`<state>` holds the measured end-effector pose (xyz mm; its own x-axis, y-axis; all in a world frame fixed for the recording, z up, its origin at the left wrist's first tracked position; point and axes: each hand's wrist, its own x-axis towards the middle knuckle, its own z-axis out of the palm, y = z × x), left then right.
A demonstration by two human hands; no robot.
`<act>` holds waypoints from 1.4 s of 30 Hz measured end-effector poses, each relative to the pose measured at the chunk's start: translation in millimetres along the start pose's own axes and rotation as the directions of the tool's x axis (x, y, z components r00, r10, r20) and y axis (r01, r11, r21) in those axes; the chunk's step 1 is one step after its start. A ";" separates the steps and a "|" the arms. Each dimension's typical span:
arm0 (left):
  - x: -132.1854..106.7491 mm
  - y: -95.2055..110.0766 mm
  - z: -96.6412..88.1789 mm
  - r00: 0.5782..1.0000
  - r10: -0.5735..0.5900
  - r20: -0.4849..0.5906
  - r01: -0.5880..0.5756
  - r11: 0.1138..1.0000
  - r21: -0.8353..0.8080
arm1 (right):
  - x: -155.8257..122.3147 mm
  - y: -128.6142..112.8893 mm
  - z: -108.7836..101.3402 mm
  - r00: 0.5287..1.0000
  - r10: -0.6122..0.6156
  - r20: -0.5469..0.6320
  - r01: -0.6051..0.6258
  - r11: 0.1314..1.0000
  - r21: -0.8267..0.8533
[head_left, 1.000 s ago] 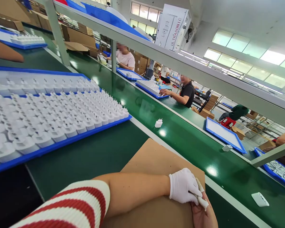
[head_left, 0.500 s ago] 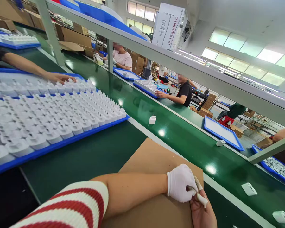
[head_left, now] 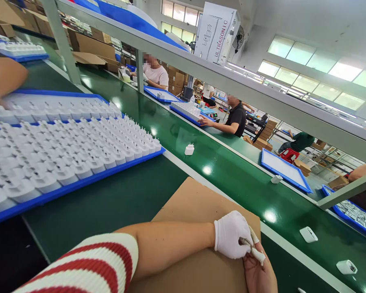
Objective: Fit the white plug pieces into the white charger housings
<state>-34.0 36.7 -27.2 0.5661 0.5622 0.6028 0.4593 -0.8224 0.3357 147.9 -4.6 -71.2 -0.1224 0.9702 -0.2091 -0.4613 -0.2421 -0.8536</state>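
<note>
My left hand [head_left: 232, 235] wears a white glove and is closed, its fingertips pressed together over the cardboard sheet [head_left: 198, 211]. My right hand [head_left: 260, 268] is bare apart from whitish covers on the thumb and a finger [head_left: 258, 255]. Its fingers are bent in and meet the gloved fingertips. Whatever lies between the two hands is hidden or too small to name. Beyond them, white plug adapters [head_left: 308, 235] are spread along the green conveyor belt [head_left: 225, 179], one with its pins upward [head_left: 189, 149].
At the left, a blue-rimmed tray [head_left: 134, 162] holds rows of white adapters, pins up. A second tray [head_left: 79, 94] lies behind it, with a co-worker's arm [head_left: 6, 77] at its left. A metal rail [head_left: 183, 59] crosses above the belt. Several people sit beyond it.
The loose adapters on the belt have shifted left. The co-worker's hand has drawn back leftward along the rear tray. My two hands stay together in almost the same spot.
</note>
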 end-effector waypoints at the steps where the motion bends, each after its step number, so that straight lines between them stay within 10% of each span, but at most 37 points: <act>1: 0.9 0.8 -1.7 1.000 -0.011 0.012 0.011 1.000 0.019 | -1.3 -1.0 2.8 1.000 0.000 0.013 0.000 1.000 -0.009; 15: -12.1 4.7 -8.8 0.991 -0.098 -0.096 0.093 0.994 -0.052 | -21.4 -15.4 55.4 0.998 -0.057 0.032 0.058 0.998 -0.034; 19: -15.1 -4.1 -9.6 0.990 -0.131 -0.058 0.127 0.989 -0.073 | -28.0 -25.3 53.6 0.993 -0.099 0.060 0.112 0.946 -0.303; 23: -15.6 -17.1 -2.2 0.963 -0.270 -0.007 0.270 0.962 -0.037 | -42.6 -67.0 37.7 0.966 -0.256 0.034 0.142 0.415 -0.899; 30: -11.7 -21.9 1.6 0.854 -0.504 0.128 0.465 0.850 0.249 | -55.2 -123.9 -19.6 0.837 -0.438 -0.329 -0.428 -0.149 -0.891; 35: -2.5 -6.3 1.5 0.714 -0.663 0.225 0.494 0.705 0.508 | -46.4 -121.3 -42.7 0.853 -0.347 -0.390 -0.454 -0.126 -0.882; 42: 15.9 6.0 8.3 0.686 -0.649 0.329 0.436 0.728 0.529 | -38.1 -117.2 -34.7 0.866 -0.446 -0.227 -0.272 -0.039 -0.962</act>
<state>-16.5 41.5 -21.7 0.3152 0.9481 -0.0427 0.9432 -0.3080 0.1245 237.1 -12.9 20.3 0.2989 0.9499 0.0914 0.8961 -0.2464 -0.3691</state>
